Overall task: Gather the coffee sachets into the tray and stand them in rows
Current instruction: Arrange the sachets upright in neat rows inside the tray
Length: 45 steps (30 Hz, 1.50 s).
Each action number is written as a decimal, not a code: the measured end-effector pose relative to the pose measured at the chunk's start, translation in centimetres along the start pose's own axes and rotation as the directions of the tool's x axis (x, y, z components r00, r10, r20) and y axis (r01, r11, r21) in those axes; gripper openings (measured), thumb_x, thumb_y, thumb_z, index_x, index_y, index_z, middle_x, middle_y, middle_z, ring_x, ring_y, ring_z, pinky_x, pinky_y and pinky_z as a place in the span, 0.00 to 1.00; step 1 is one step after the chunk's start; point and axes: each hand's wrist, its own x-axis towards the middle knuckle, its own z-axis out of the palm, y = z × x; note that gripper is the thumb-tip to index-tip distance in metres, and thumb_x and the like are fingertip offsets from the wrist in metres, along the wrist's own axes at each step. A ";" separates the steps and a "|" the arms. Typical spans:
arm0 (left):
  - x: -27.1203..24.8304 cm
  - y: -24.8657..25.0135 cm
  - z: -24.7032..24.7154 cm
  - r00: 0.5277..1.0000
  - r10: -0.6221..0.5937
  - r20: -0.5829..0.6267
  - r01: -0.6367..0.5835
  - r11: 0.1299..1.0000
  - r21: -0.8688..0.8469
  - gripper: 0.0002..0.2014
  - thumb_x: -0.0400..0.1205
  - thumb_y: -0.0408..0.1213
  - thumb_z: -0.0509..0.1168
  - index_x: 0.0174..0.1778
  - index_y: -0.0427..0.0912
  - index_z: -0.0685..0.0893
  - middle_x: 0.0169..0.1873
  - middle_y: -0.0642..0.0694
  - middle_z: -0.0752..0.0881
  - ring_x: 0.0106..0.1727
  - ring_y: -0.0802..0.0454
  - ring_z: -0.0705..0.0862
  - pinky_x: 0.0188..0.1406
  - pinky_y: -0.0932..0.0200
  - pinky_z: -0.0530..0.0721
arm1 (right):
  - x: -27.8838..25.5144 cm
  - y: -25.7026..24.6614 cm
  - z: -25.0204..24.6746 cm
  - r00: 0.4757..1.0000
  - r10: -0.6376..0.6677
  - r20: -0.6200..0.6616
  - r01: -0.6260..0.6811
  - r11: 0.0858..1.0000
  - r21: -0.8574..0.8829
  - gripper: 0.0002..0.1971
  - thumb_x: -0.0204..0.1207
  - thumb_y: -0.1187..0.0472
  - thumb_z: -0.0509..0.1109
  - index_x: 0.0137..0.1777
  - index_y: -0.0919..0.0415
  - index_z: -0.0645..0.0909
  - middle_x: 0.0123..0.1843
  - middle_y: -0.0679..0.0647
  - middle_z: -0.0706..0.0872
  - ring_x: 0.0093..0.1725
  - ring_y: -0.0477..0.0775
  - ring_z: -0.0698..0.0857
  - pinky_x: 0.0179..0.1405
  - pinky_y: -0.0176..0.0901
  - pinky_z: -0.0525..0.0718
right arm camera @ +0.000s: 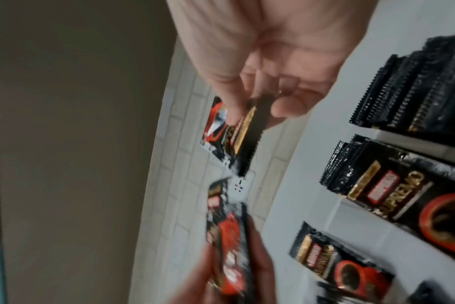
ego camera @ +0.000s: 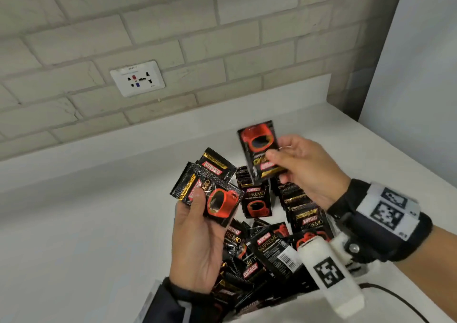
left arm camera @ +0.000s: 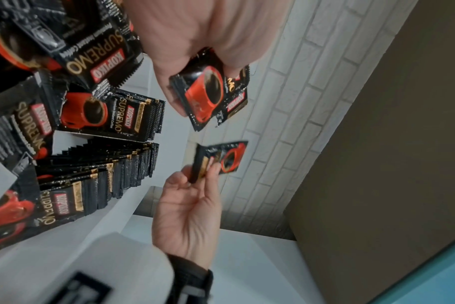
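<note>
Two hands hover above the white bench (ego camera: 74, 223). Left hand (ego camera: 197, 238) pinches several coffee sachets (ego camera: 210, 194); right hand (ego camera: 306, 169) pinches one sachet (ego camera: 257, 144). More sachets (ego camera: 301, 211) stand in rows beneath them, near the bench's front edge.

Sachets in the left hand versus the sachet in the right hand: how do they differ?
The left hand grips a fanned bunch of several sachets, tilted diagonally, low over the loose pile. The right hand pinches one sachet by its lower end, nearly upright and raised higher, above the standing rows. Both are black Kopiko packs with a red cup.
</note>
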 end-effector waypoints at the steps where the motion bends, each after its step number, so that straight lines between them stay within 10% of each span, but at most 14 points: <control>1: 0.0 0.0 0.0 1.000 0.014 -0.004 -0.014 1.000 -0.002 0.09 0.85 0.33 0.55 0.57 0.41 0.79 0.55 0.39 0.87 0.55 0.45 0.87 0.44 0.48 0.88 | 0.0 -0.2 -0.2 0.999 0.025 -0.024 -0.022 0.993 0.118 0.05 0.76 0.66 0.67 0.48 0.56 0.78 0.39 0.51 0.86 0.35 0.46 0.83 0.25 0.32 0.77; 15: 0.4 -0.2 -0.6 0.997 0.060 0.048 -0.069 0.974 0.216 0.06 0.82 0.33 0.60 0.52 0.43 0.79 0.41 0.47 0.90 0.40 0.50 0.89 0.39 0.49 0.90 | -0.5 -2.1 -1.2 0.966 0.074 0.249 -0.110 0.985 0.134 0.02 0.79 0.65 0.61 0.49 0.58 0.73 0.39 0.62 0.82 0.25 0.50 0.82 0.17 0.33 0.79; 19: 0.6 -0.2 -0.8 0.998 0.036 0.060 -0.053 0.948 0.313 0.03 0.80 0.35 0.63 0.47 0.45 0.80 0.38 0.47 0.89 0.37 0.51 0.88 0.33 0.53 0.88 | -0.9 -2.6 -2.3 0.921 0.128 0.367 -0.132 0.991 -0.015 0.19 0.69 0.77 0.68 0.54 0.57 0.72 0.39 0.59 0.85 0.26 0.47 0.82 0.23 0.33 0.81; 24: 0.9 -0.2 -0.9 0.994 0.060 0.096 -0.096 0.896 0.434 0.04 0.79 0.34 0.65 0.41 0.46 0.83 0.37 0.46 0.89 0.35 0.51 0.86 0.35 0.53 0.82 | -1.4 -3.5 -3.2 0.903 0.077 0.422 0.106 0.913 -0.394 0.23 0.62 0.72 0.77 0.48 0.51 0.70 0.47 0.64 0.89 0.43 0.72 0.86 0.43 0.66 0.84; 30: 0.7 -0.5 -0.6 0.993 -0.045 0.110 -0.011 0.889 0.459 0.05 0.80 0.34 0.63 0.51 0.44 0.79 0.47 0.41 0.88 0.43 0.47 0.87 0.44 0.47 0.85 | -1.6 -5.0 -3.1 0.839 0.007 0.544 0.243 0.890 -0.385 0.10 0.62 0.56 0.74 0.43 0.56 0.81 0.35 0.45 0.87 0.35 0.44 0.84 0.37 0.33 0.82; 37: 0.2 -0.6 0.1 0.969 -0.178 0.174 0.099 0.917 0.386 0.21 0.78 0.34 0.63 0.68 0.40 0.73 0.54 0.34 0.87 0.43 0.40 0.90 0.28 0.47 0.89 | 0.3 -4.9 -0.6 0.741 0.248 0.624 0.302 0.707 -0.640 0.06 0.72 0.60 0.73 0.41 0.54 0.77 0.36 0.47 0.83 0.29 0.43 0.78 0.27 0.31 0.75; 41: 0.4 -0.6 -0.2 0.970 -0.146 0.195 0.060 0.920 0.387 0.20 0.75 0.35 0.64 0.64 0.39 0.77 0.54 0.34 0.87 0.52 0.36 0.87 0.44 0.42 0.87 | 0.8 -4.6 1.3 0.835 0.169 0.524 0.387 0.497 -0.776 0.19 0.66 0.54 0.78 0.53 0.50 0.73 0.41 0.41 0.78 0.37 0.38 0.75 0.32 0.33 0.73; 45: 0.5 -0.4 -0.6 0.970 -0.132 0.203 0.058 0.941 0.333 0.20 0.72 0.36 0.64 0.61 0.42 0.79 0.52 0.37 0.89 0.47 0.41 0.89 0.38 0.46 0.89 | 0.7 -3.5 2.2 0.902 0.055 0.428 0.322 0.574 -0.753 0.27 0.62 0.53 0.81 0.60 0.49 0.74 0.39 0.39 0.74 0.39 0.37 0.74 0.34 0.29 0.71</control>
